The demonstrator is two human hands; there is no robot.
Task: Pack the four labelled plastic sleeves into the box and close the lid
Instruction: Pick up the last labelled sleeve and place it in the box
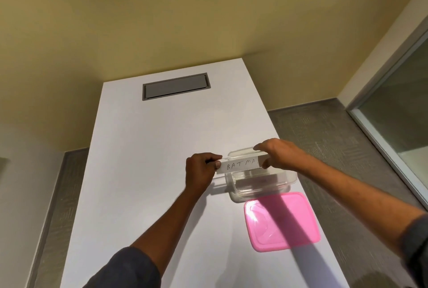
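A clear plastic box (287,177) stands open on the white table, right of centre. Both hands hold one plastic sleeve (240,165) with a white label reading "BATMA…" level above the box's left part. My left hand (201,169) pinches its left end and my right hand (278,154) grips its right end, covering the last letters. Inside the box something flat and pale lies on the bottom; how many sleeves I cannot tell. The pink lid (281,220) lies flat on the table just in front of the box.
The white table (150,160) is long and narrow, with a grey cable hatch (176,87) at its far end. Yellow walls stand behind and to the left. Grey carpet and a glass panel (398,107) lie to the right.
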